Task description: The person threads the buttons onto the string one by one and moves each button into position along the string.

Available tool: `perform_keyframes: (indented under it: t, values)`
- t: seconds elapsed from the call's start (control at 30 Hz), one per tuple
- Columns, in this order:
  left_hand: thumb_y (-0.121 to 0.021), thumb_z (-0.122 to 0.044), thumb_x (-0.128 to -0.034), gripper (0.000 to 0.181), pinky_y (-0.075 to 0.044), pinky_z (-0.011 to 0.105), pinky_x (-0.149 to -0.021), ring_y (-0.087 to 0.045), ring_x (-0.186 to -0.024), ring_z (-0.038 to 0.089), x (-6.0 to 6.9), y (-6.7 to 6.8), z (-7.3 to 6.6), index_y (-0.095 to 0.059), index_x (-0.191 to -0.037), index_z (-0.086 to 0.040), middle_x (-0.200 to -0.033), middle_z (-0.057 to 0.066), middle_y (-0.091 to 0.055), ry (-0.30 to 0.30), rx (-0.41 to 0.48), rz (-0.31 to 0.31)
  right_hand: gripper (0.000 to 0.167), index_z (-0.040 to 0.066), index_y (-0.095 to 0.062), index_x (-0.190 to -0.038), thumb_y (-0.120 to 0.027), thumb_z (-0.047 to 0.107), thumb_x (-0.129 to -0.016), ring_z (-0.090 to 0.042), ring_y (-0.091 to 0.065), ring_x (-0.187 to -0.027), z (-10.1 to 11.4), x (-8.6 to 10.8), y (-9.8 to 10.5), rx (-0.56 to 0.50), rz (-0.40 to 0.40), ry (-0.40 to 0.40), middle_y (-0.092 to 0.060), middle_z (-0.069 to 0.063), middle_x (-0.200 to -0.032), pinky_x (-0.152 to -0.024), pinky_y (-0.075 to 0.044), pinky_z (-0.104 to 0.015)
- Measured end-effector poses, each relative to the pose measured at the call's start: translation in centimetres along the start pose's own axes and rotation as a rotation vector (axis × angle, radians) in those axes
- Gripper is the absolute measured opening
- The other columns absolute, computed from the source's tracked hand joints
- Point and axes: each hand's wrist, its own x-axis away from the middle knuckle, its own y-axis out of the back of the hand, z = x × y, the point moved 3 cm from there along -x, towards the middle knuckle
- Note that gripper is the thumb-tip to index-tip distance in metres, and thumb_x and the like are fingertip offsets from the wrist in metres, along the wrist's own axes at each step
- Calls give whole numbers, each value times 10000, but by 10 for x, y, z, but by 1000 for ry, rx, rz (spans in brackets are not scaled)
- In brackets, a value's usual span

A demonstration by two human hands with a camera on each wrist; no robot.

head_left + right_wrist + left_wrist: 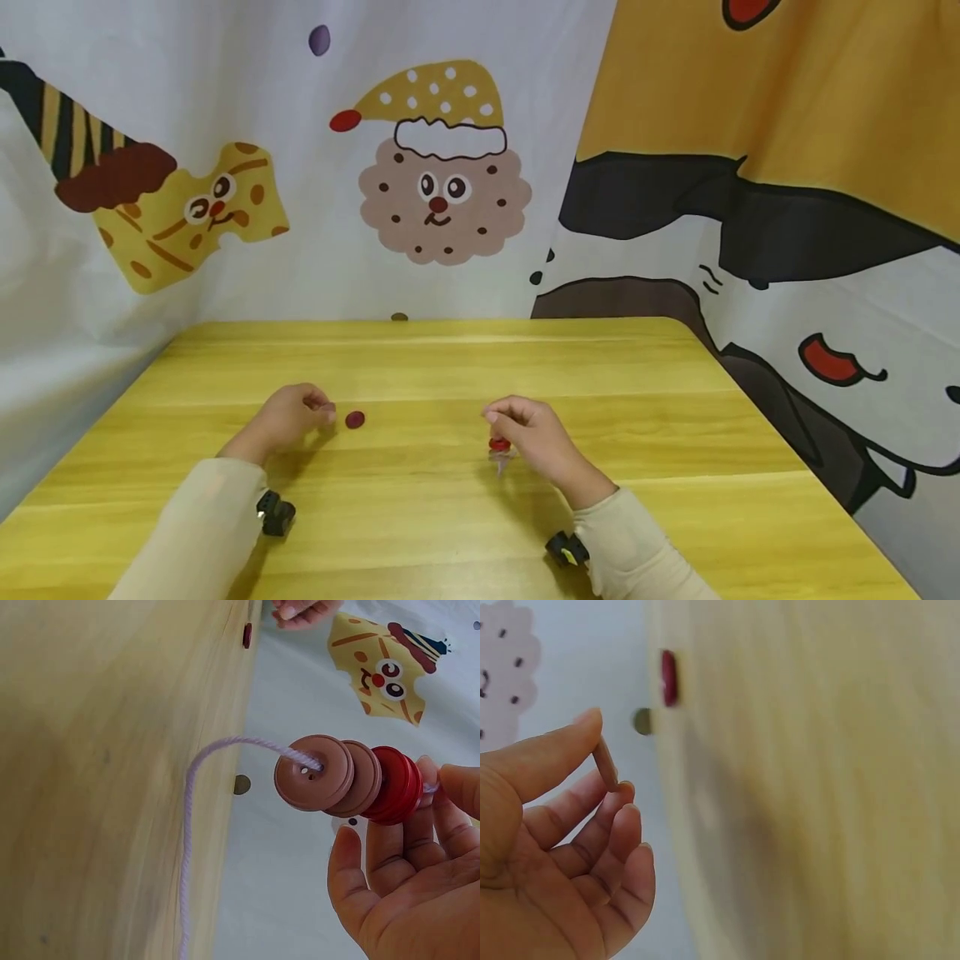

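My left hand (288, 421) is raised over the left part of the table. Between thumb and finger it pinches a thin brownish button (605, 763), seen nearly edge-on in the left wrist view. A dark red button (355, 420) lies on the table just right of that hand. My right hand (536, 437) pinches a pale purple string (187, 825) close behind several threaded buttons. Two dusty-pink buttons (307, 787) and brighter red ones (390, 787) are stacked on this string. Past the outermost pink button, the string's free part curves over and hangs down.
Beneath both hands is a yellow wood-grain table (420, 533). Behind it hangs a white curtain (285, 83) printed with cartoon food figures. Dark wrist devices (276, 514) sit on both sleeves.
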Motion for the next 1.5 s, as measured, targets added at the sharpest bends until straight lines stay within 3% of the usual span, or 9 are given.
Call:
perform_keyframes:
  t: [0.33,0.53,0.77,1.03,1.2,1.5]
  values:
    - [-649,-165,-935,226,-454,348,-697,-529,-905,260,9,-13,-35,-629,-1086,1,-1036,127,-614,-69,39,-95,241,10,-659,-1058,-561,219,-991,-180,-570,-763,-1,1,2,41,2,-1,-604,-67,-815,-738,-497,-336]
    - [-669,-159,-921,254,-467,325,-667,-583,-862,262,15,-25,-53,-618,-1115,-2,-1039,123,-607,-81,136,-144,222,19,-659,-1071,-544,195,-999,-185,-544,-740,-4,0,1,48,31,4,-600,-84,-822,-726,-484,-334]
    - [-679,-156,-914,242,-476,322,-695,-560,-945,235,24,-47,-75,-625,-1119,-39,-1069,86,-616,-103,225,-179,228,25,-656,-1084,-544,204,-1000,-210,-547,-732,-6,4,1,54,57,1,-582,-88,-811,-726,-494,-357]
    - [-697,-129,-896,178,-485,310,-691,-575,-935,196,24,-73,-98,-646,-1060,-81,-1004,23,-642,-111,332,-154,237,-24,-626,-1104,-538,171,-1002,-347,-580,-635,-2,5,-1,-18,134,-19,-496,-104,-704,-658,-525,-547]
    - [-705,-116,-886,193,-498,323,-704,-578,-933,192,25,-81,-107,-652,-1068,-80,-1017,23,-642,-103,391,-145,230,-20,-634,-1089,-547,172,-998,-398,-596,-659,2,3,0,21,129,-15,-514,-111,-704,-656,-535,-529]
    - [-703,-123,-889,218,-486,348,-802,-586,-924,166,23,-85,-119,-658,-1097,-78,-1047,20,-641,-175,443,-142,226,-19,-640,-1068,-546,173,-998,-426,-606,-648,4,-3,1,53,123,-3,-532,-116,-697,-638,-549,-467]
